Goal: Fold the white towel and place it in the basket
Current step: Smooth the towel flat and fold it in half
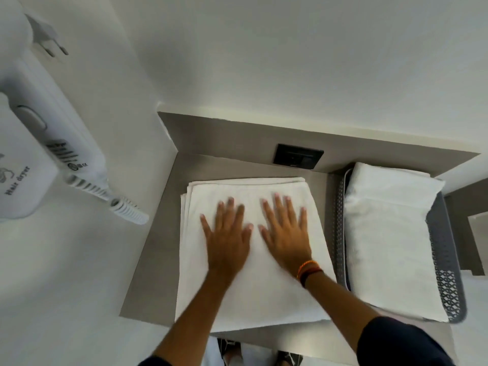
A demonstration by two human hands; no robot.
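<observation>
Grey counter [158,260] runs along a white wall, L to R. White towel [253,294] lies flat on the counter centre, folded into a layered rectangle; stacked edges show at the far-left corner, near edge reaches the counter front. Grey perforated basket [446,286] sits on the counter just R of the towel, close beside it — contact cannot be confirmed. Basket holds a second folded white towel [388,247], which fills most of the interior. Wall-mounted hair dryer [34,159] w/ coiled cord is at far L, well apart from the towel. Left hand [227,233] and right hand [287,233] rest palm-down on the towel's upper half, side by side, thumbs nearly meeting — fingers spread flat, gripping nothing. Black socket plate [298,156] sits on the backsplash behind the towel. Right wrist carries orange and dark bands [309,270].
</observation>
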